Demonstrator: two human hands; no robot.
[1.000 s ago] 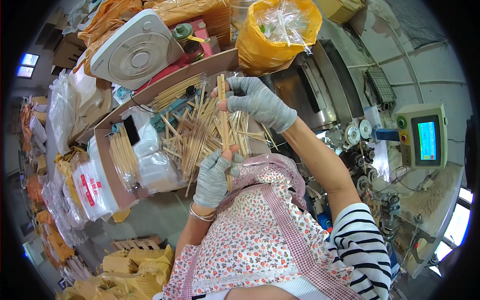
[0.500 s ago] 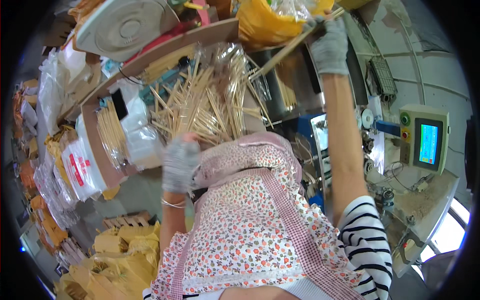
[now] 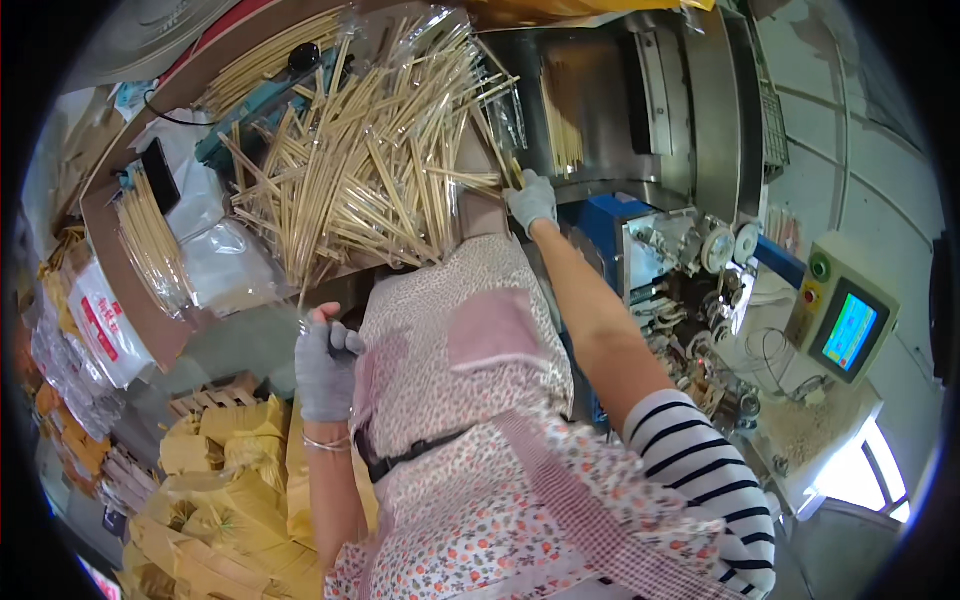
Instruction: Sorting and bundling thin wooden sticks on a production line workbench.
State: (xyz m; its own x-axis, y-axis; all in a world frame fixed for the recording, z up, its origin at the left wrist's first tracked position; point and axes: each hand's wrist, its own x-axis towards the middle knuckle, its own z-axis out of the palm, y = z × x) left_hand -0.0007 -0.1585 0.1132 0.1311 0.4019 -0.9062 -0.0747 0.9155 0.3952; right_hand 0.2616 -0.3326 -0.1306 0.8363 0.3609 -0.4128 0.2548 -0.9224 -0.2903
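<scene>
A big loose heap of pale wooden sticks (image 3: 360, 170) lies on clear plastic on the bench in front of me. My right hand (image 3: 530, 200), in a grey glove, is stretched out to the heap's right edge, just below the metal feed tray (image 3: 600, 90), which holds a neat row of sticks (image 3: 565, 120). Its fingers curl at some stick ends; I cannot see whether they grip any. My left hand (image 3: 325, 365), also gloved, is drawn back beside my floral apron (image 3: 470, 400). It is closed in a fist with the thumb up and nothing visible in it.
A grey machine with rollers and dials (image 3: 710, 250) stands to the right, with a control box and lit screen (image 3: 845, 320) beyond it. Bagged stick bundles (image 3: 150, 250) lie in a cardboard tray on the left. Yellow packs (image 3: 230, 480) are piled low on the left.
My right hand, which held a bundle of sticks high over the machine, has come down to the heap's edge without that bundle. My left hand has dropped from the heap to my waist.
</scene>
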